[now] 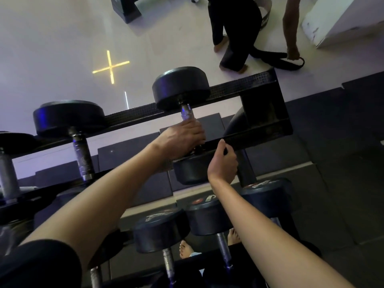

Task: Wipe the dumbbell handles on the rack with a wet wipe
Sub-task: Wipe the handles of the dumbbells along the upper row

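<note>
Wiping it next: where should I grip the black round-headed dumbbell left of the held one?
Wrap its knurled steel handle from above, mid-span: it lies bare across the gap between the black perforated rack rails.

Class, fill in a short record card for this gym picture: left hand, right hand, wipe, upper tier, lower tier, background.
left hand: grips the handle of the end dumbbell, upper tier
right hand: at the front rail beside that dumbbell, thumb against it; grip unclear
wet wipe: not plainly visible
upper tier: next dumbbell to the left, untouched
lower tier: more dumbbells, heads up toward the camera
background: another person on the pale floor
</note>
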